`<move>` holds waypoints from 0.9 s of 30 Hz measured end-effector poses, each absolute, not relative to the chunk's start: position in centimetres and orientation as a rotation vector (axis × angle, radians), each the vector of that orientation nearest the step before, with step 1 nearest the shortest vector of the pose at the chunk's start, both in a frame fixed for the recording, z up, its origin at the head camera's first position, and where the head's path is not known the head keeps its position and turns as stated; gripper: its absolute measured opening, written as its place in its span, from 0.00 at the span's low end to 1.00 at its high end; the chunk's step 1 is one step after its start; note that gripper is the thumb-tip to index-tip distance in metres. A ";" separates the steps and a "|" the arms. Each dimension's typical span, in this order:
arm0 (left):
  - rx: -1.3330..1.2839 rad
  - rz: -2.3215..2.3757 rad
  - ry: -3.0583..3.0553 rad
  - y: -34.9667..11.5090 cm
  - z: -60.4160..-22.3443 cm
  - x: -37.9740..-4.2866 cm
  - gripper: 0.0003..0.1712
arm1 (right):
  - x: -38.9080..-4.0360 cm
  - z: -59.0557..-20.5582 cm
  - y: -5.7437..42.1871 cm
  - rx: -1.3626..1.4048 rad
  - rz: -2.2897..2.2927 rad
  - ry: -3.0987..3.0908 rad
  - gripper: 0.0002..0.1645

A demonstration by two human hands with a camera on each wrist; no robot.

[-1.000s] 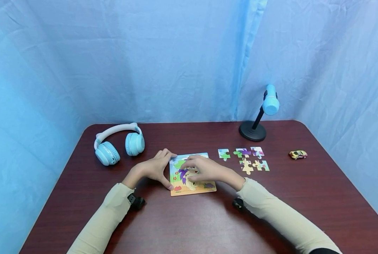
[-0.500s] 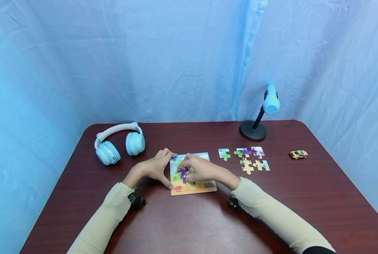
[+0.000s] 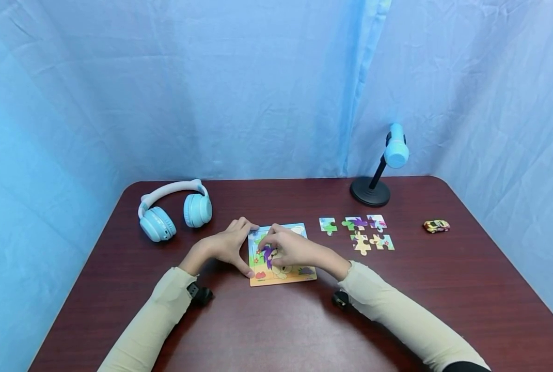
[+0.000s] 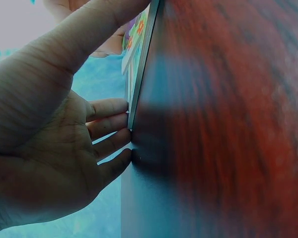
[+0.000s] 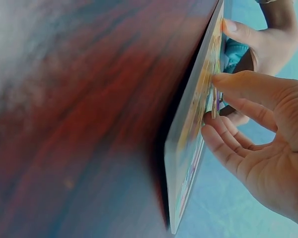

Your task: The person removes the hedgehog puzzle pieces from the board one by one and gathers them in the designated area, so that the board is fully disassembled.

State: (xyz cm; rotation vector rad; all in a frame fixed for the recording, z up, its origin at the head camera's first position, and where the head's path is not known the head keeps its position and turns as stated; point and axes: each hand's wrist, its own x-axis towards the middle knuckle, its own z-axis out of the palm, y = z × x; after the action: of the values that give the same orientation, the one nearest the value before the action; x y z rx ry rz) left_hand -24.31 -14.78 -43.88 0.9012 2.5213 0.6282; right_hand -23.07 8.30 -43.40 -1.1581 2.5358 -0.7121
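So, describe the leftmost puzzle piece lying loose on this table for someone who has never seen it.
On the dark red table, find the blue microphone on its black stand at the back right. In front and leftward lie five puzzle pieces. The leftmost piece is light blue and green, nearest the puzzle board, with a gap separating it from the others.

From where I stand there's a pale blue microphone on a black stand, its head tipped forward and down. Well to the left of that stand lie light blue headphones with a white headband. Right of the stand and nearer the front, a small yellow and red toy car sits on the dark reddish bench. Creased blue curtains hang behind the stand.
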 end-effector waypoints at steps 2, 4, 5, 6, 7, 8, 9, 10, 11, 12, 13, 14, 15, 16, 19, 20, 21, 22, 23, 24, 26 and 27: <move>0.898 0.629 2.520 -14.8 -43.9 -24.3 0.66 | -23.0 -43.3 8.3 -1.155 -0.707 2.537 0.22; 0.901 0.627 2.521 -14.8 -43.9 -24.3 0.66 | -22.9 -43.3 8.3 -1.156 -0.702 2.538 0.22; 0.898 0.628 2.520 -14.8 -43.9 -24.3 0.66 | -22.8 -43.2 8.2 -1.160 -0.698 2.540 0.22; 0.898 0.626 2.521 -14.8 -43.9 -24.3 0.66 | -22.8 -43.3 8.2 -1.165 -0.695 2.542 0.22; 0.900 0.627 2.521 -14.8 -43.9 -24.3 0.66 | -22.8 -43.2 8.2 -1.169 -0.692 2.545 0.22; 0.902 0.625 2.521 -14.8 -43.9 -24.4 0.66 | -22.8 -43.2 8.2 -1.173 -0.690 2.548 0.22; 0.903 0.623 2.524 -14.8 -43.9 -24.3 0.66 | -22.7 -43.2 8.1 -1.179 -0.688 2.551 0.22; 0.901 0.621 2.523 -14.8 -43.9 -24.3 0.66 | -22.7 -43.2 8.1 -1.185 -0.686 2.556 0.22; 0.903 0.621 2.524 -14.8 -44.0 -24.3 0.66 | -22.7 -43.2 8.1 -1.189 -0.685 2.559 0.22; 0.906 0.621 2.525 -14.8 -44.0 -24.3 0.66 | -22.6 -43.2 8.1 -1.192 -0.685 2.563 0.22; 0.908 0.624 2.525 -14.8 -44.0 -24.3 0.66 | -22.6 -43.1 8.1 -1.196 -0.685 2.567 0.22; 0.909 0.625 2.524 -14.8 -44.0 -24.3 0.66 | -22.6 -43.2 8.1 -1.202 -0.684 2.570 0.22; 0.910 0.626 2.524 -14.8 -44.0 -24.3 0.66 | -22.6 -43.2 8.0 -1.206 -0.682 2.572 0.22; 0.911 0.629 2.523 -14.8 -44.0 -24.4 0.66 | -22.6 -43.2 8.0 -1.208 -0.681 2.575 0.22; 0.915 0.630 2.523 -14.8 -44.0 -24.4 0.66 | -22.7 -43.4 8.0 -1.207 -0.679 2.580 0.22; 0.916 0.628 2.526 -14.8 -44.0 -24.4 0.66 | -22.7 -43.4 8.0 -1.206 -0.682 2.580 0.22; 0.918 0.624 2.528 -14.8 -44.0 -24.4 0.66 | -22.7 -43.5 8.0 -1.207 -0.687 2.581 0.22; 0.919 0.621 2.530 -14.9 -44.0 -24.4 0.66 | -22.7 -43.5 8.0 -1.209 -0.695 2.581 0.22; 0.920 0.621 2.531 -14.9 -44.0 -24.4 0.66 | -22.7 -43.5 8.0 -1.209 -0.699 2.580 0.22; 0.920 0.620 2.532 -14.9 -44.0 -24.4 0.66 | -22.7 -43.5 8.0 -1.212 -0.706 2.580 0.22; 0.925 0.623 2.531 -14.9 -44.0 -24.4 0.66 | -22.7 -43.6 8.1 -1.220 -0.709 2.580 0.22; 0.924 0.625 2.530 -14.9 -44.0 -24.4 0.65 | -22.7 -43.6 8.1 -1.219 -0.711 2.581 0.22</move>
State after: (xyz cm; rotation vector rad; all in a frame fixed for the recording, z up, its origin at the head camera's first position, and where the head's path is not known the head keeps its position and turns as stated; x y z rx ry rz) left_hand -24.39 -14.91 -44.00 0.9244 2.5297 0.6246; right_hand -22.72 8.13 -43.57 -1.2194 2.5806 -0.7111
